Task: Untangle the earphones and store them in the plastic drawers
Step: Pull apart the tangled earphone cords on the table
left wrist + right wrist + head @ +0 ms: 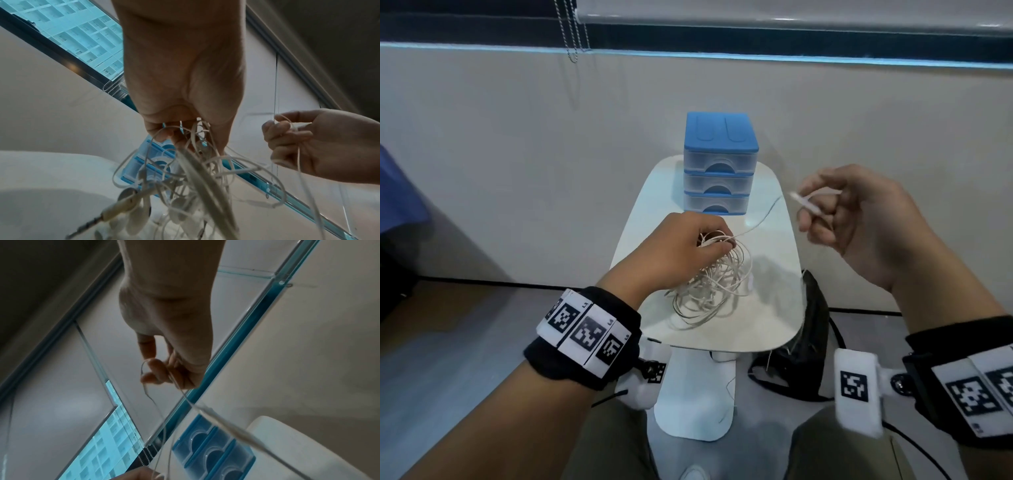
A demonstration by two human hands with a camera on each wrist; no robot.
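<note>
Head view: white table (767,329), grey wall (517,164), window blind (791,13).

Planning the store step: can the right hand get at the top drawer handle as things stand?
Probably not yet. The path to the top drawer looks free, but the right hand is pinching a cord strand.

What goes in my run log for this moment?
left hand: grips earphones tangle | right hand: pinches cable end | drawers: closed

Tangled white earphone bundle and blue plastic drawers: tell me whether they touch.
Apart. The head view shows bare tabletop between the tangled white earphone bundle and the blue plastic drawers.
</note>
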